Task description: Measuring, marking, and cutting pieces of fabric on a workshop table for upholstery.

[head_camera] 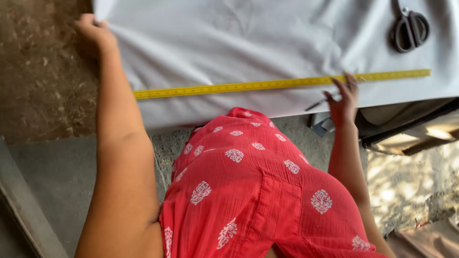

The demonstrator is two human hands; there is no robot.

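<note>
White fabric [248,43] spread flat, left hand [95,31] pinching its corner, right hand [345,98] fingers loosely open on yellow ruler [267,85], scissors [409,28] nearby

This looks like a small tailoring or sewing workspace set up on rough ground. White cloth [248,43] lies spread flat with a long yellow ruler [282,83] across it and black scissors [409,29] at two o'clock, above a bare concrete floor [52,167].
</note>
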